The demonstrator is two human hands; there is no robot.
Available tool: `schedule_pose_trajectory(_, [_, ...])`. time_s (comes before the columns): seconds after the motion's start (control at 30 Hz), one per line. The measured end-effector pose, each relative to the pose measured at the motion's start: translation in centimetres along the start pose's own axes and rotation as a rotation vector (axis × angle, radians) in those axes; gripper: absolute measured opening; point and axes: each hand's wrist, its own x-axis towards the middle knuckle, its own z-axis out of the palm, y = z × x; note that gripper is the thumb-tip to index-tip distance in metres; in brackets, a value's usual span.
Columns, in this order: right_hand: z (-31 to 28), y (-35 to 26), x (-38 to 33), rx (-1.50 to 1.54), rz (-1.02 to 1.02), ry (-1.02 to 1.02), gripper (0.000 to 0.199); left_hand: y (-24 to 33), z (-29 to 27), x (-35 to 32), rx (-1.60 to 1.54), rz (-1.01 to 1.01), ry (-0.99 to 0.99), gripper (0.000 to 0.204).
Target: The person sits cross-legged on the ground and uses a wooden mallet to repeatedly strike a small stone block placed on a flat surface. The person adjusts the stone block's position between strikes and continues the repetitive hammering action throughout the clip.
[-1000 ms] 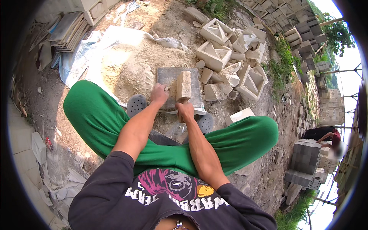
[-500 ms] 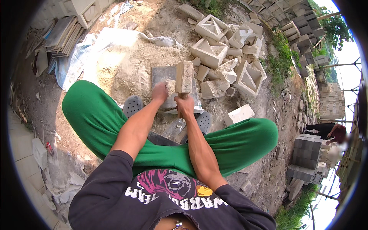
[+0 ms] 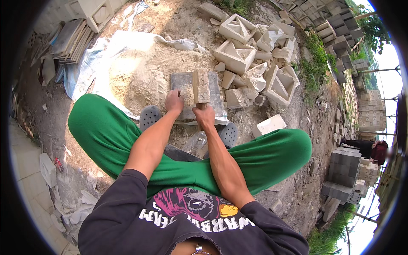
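My right hand (image 3: 205,116) is wrapped round the handle of a wooden mallet. Its pale, block-shaped mallet head (image 3: 201,87) stands above a dark flat slab (image 3: 182,79) on the ground between my feet. At the slab's left edge is my left hand (image 3: 174,101), its fingers curled closed. What those fingers hold, if anything, is too small or hidden to make out. Pale crumbs and powder lie on the slab and around it. The mallet hides part of the slab's middle, so I cannot tell whether the head touches it.
A heap of broken pale blocks (image 3: 255,78) lies right of the slab, with one loose chunk (image 3: 270,124) closer to my knee. Left stands a white sheet (image 3: 102,72) under powder, beyond it stacked boards (image 3: 72,40). Another person (image 3: 367,148) is far right, by grey blocks (image 3: 342,170).
Both hands and the mallet have shifted slightly left over the slab. My left hand sits a little farther from the mallet. The distant person has changed posture.
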Motion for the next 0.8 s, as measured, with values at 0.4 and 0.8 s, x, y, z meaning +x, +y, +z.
schedule_pose_trajectory(0.4, [1.8, 3.2, 1.4, 0.088, 0.230, -0.176, 0.031, 0.0, -0.4, 0.2, -0.015, 0.004, -0.009, 0.024])
schedule_pose_trajectory(0.8, [-2.0, 1.6, -0.5, 0.562, 0.436, -0.044, 0.030, 2.3, -1.7, -2.7, 0.409, 0.123, -0.492, 0.030])
